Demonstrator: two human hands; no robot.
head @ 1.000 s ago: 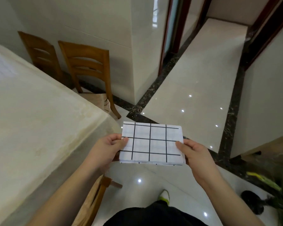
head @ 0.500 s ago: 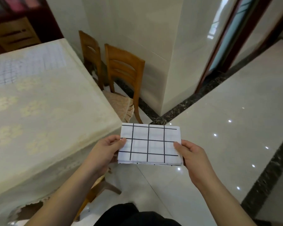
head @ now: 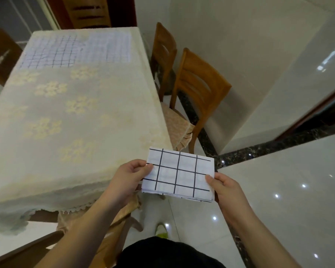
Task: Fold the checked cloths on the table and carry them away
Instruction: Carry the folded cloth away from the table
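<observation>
A folded white cloth with a black grid (head: 179, 175) is held flat in the air just past the table's near right corner. My left hand (head: 129, 176) pinches its left edge and my right hand (head: 223, 188) grips its right edge. At the table's far end two more checked cloths lie spread out flat: one with a bold dark grid (head: 50, 53) on the left, and one with a fine pale check (head: 110, 47) on the right, overlapping at the middle.
The table (head: 70, 120) wears a cream lace cover with flower patterns. Two wooden chairs (head: 199, 88) stand along its right side against a white wall. Another chair (head: 114, 227) sits below my arms. Glossy tiled floor (head: 290, 190) stretches to the right.
The view has swung left toward the table, so the spread cloths at its far end now show. Both hands keep the same grip on the folded cloth.
</observation>
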